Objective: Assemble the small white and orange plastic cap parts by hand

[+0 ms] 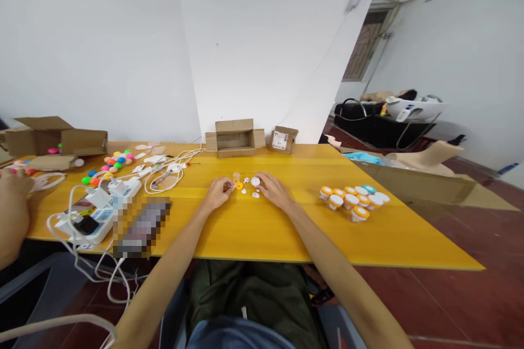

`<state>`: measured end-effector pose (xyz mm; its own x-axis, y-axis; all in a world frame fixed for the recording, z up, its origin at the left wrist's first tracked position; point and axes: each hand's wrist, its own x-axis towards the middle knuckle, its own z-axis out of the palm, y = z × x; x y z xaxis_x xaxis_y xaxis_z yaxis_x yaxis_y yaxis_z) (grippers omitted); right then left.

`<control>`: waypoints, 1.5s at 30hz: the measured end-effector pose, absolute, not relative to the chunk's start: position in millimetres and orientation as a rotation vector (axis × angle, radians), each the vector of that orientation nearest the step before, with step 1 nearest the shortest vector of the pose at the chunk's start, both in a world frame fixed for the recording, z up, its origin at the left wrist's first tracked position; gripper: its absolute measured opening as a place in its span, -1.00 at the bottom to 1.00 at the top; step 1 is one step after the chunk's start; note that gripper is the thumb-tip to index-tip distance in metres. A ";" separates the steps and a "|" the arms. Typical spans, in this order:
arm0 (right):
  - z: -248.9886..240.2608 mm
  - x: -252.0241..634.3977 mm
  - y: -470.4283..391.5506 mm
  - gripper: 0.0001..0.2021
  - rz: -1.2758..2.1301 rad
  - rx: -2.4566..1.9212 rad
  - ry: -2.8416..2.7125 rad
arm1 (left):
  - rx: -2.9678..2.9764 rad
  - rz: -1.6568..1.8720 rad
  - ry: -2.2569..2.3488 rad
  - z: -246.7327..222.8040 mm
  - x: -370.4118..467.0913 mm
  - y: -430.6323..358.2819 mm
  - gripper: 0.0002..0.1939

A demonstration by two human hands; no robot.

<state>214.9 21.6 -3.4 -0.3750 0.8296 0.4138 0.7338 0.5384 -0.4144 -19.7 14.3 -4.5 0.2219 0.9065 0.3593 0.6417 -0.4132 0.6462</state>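
My left hand (220, 194) is closed in a pinch over the table, with a small whitish bit at its fingertips that is too small to name. Right beside those fingertips lies an orange ring-shaped lid (239, 186), and a clear amber-tinted cup (236, 176) stands just behind it. My right hand (273, 191) has its thumb and fingers around the edge of a round white disc (255, 181). Between the hands are a small patterned white piece (246, 180), a plain white piece (244, 191) and a white piece with holes (256, 194).
To the right stands a group of small jars (351, 200) with orange, white and teal lids. Open cardboard boxes (235, 142) sit by the wall. On the left are a power strip (102, 218), white cables, a blurred phone (143, 226), colourful balls (117, 163) and another person's arm (14, 212).
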 end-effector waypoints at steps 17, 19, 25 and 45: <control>-7.4 215.8 35.4 -0.90 0.301 -1.395 -2.101 | 2.555 0.771 1.426 -3.4 -8.9 -1.2 -0.77; -8.2 216.5 36.0 -0.89 0.308 -1.378 -2.098 | 2.568 0.774 1.411 -3.4 -9.0 -1.1 -0.78; -10.7 216.9 37.5 -0.87 0.359 -1.381 -2.062 | 2.523 0.829 1.526 -1.9 -7.0 0.0 -0.66; 8.2 190.9 51.7 -0.82 0.122 -1.275 -2.414 | 2.225 0.876 1.740 -6.9 -9.8 16.7 -0.94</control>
